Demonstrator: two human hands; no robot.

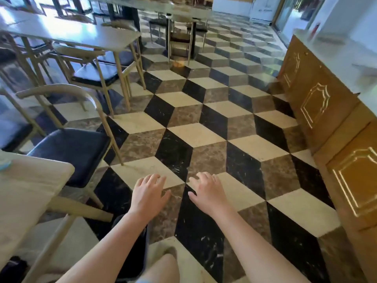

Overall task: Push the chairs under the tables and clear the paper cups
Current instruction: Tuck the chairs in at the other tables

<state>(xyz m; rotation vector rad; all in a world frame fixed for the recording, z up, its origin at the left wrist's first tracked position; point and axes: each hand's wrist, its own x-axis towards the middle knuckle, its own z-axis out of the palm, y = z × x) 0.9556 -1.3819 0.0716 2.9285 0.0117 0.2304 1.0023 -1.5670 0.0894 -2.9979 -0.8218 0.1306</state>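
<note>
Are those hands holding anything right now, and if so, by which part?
Nothing is held. The left hand and right hand are both open, fingers spread, over the bare floor, touching no chair.

A single head-worn wide-angle view looks forward and steeply down, floor (195, 139) filling the centre, tables at left, counter (318, 103) at right.

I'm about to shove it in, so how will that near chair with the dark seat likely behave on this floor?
The chair looks light: thin pale legs, a slim curved back. It will probably slide easily, since the tiled floor looks polished and glossy. Pushed high on the backrest it might tip; pushing low seems safer. Both hands, left hand and right hand, are free.
</note>
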